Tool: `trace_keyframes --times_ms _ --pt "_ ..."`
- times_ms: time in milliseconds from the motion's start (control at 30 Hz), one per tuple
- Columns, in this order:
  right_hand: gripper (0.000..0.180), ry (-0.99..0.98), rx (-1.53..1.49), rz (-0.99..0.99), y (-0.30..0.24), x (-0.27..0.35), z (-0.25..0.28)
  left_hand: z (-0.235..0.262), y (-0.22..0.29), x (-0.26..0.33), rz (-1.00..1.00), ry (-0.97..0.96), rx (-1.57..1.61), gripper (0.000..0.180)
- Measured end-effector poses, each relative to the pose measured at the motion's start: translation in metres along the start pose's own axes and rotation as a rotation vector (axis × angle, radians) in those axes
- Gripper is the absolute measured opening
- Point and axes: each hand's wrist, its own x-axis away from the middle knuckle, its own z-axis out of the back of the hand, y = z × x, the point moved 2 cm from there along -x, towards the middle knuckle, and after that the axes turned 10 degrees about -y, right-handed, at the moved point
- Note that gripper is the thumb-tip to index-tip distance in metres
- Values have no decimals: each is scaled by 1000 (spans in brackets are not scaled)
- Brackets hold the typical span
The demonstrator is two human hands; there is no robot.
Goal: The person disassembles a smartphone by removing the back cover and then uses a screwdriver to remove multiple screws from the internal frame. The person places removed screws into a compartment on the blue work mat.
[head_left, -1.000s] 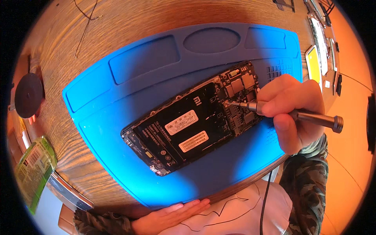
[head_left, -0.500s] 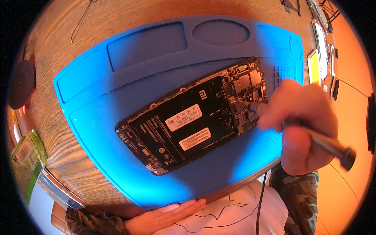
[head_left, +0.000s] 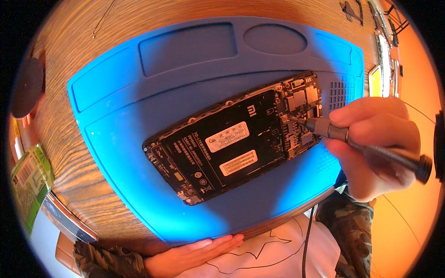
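Note:
An opened smartphone [head_left: 232, 139], its black battery and circuit board exposed, lies tilted on a blue silicone repair mat [head_left: 120, 125]. My right hand [head_left: 375, 143] is closed round a dark precision screwdriver [head_left: 391, 160] with a knurled collar. The driver's tip rests on or just above the board at the phone's right end; which of the two, I cannot tell. My left hand [head_left: 199, 252] lies flat by the table's near edge, fingers stretched out against my light shirt, holding nothing.
Moulded trays [head_left: 187, 48] run along the mat's far side. On the left of the wooden table [head_left: 88, 176] are a green packet [head_left: 34, 173], another phone [head_left: 69, 217] and a dark round object [head_left: 28, 88]. More phones or parts [head_left: 382, 69] line the right edge. A black cable [head_left: 308, 241] hangs in front of me.
My right hand has turned on the screwdriver, its fingers now further extended along the collar. The view has shifted slightly, while the phone and left hand stay in place.

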Motion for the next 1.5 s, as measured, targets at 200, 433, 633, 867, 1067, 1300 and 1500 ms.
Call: trace_keyframes --times_ms 200,433,633,867,1067,1300,1500 --pt "35 278 -336 -41 -3 -18 -14 0 3 -1 16 -9 -14 64" --pt "48 103 -74 -126 0 2 -4 -3 2 -1 -20 -7 -3 62" --pt "62 -133 -327 -23 -7 -16 0 1 2 -2 37 -11 -1 62" --pt "42 147 -13 -123 -2 3 -8 -1 2 0 -6 -4 -13 61" --pt "49 188 -307 -45 -1 3 -10 0 2 -1 12 10 1 63" --pt "43 232 -391 -177 -8 -10 -15 3 -2 0 3 11 2 64" --pt "35 273 -388 -120 -7 -10 -18 5 -2 0 -12 -3 19 66"
